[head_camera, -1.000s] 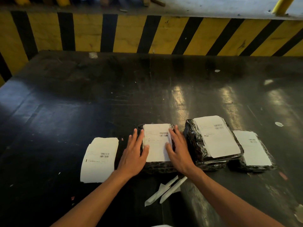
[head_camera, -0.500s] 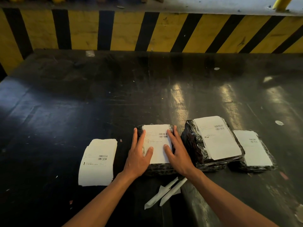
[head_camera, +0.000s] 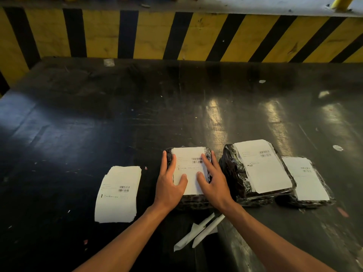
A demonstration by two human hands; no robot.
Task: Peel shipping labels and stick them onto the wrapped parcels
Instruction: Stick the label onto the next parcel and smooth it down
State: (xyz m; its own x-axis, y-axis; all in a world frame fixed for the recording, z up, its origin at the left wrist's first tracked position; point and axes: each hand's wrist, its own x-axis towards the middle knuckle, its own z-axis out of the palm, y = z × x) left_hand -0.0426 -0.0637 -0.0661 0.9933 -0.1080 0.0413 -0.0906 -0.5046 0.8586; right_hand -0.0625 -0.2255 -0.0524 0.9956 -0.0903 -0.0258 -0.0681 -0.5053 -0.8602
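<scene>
Both hands press flat, fingers spread and gripping nothing, on the label (head_camera: 189, 169) of the centre parcel (head_camera: 193, 201): left hand (head_camera: 169, 185), right hand (head_camera: 213, 183). Label stack (head_camera: 117, 195) lies lower left, nearer the left hand, long axis pointing away.

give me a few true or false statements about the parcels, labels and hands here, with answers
1. Both hands, left hand and right hand, press flat on the middle parcel. True.
2. Three parcels carry labels. True.
3. The label stack lies right of the parcels. False: it lies left of them.
4. The right hand holds the backing strips. False: they lie on the table between the forearms.
5. The far right parcel is bare. False: it has a label.
</scene>
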